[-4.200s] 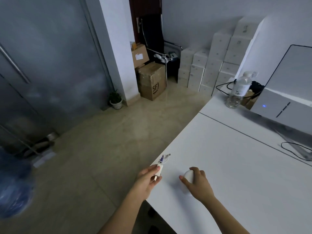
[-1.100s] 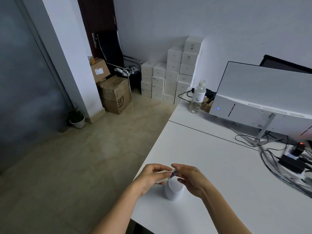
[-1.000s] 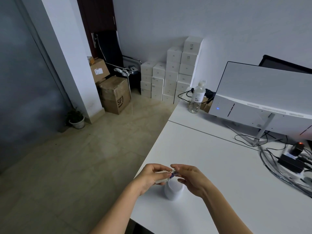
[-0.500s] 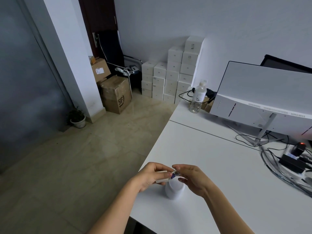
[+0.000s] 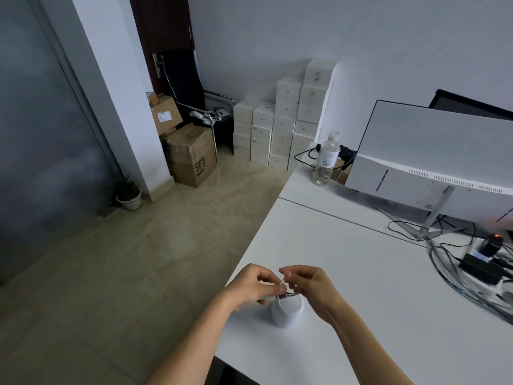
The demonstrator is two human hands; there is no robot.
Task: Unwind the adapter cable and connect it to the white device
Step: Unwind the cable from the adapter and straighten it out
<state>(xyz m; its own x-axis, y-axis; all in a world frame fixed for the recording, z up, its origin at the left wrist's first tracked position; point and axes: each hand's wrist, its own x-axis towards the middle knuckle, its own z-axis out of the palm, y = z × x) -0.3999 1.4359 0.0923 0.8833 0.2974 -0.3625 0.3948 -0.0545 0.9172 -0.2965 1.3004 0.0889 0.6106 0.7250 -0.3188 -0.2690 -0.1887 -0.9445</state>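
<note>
While most surfaces carry no legible print, the brown carton [image 5: 191, 159] on the floor far beyond the left hand [image 5: 249, 287] shows "SF" in dark letters; the water bottle [image 5: 325, 161] well beyond the right hand [image 5: 313, 287] wears a label with a barcode too small to read, and the marks on the stacked white boxes [image 5: 283, 126] cannot be made out.

Two hands are in view, one white device [image 5: 287, 311], one adapter cable [image 5: 284, 291], one bottle, one white monitor [image 5: 433, 159], two brown cartons and one potted plant [image 5: 128, 194]. The white boxes number roughly twenty; an exact count is not possible.

Both hands hover close together just above the counter [image 5: 374, 301], fingertips nearly meeting. The left hand is curled around the pale adapter body, which is mostly hidden in the grip. The right hand pinches the thin cable with thumb and forefinger. A small purple-tipped connector shows between the two hands, at the top edge of the white device, which stands upright on the counter directly beneath them. Whether the connector touches the device cannot be told.
</note>
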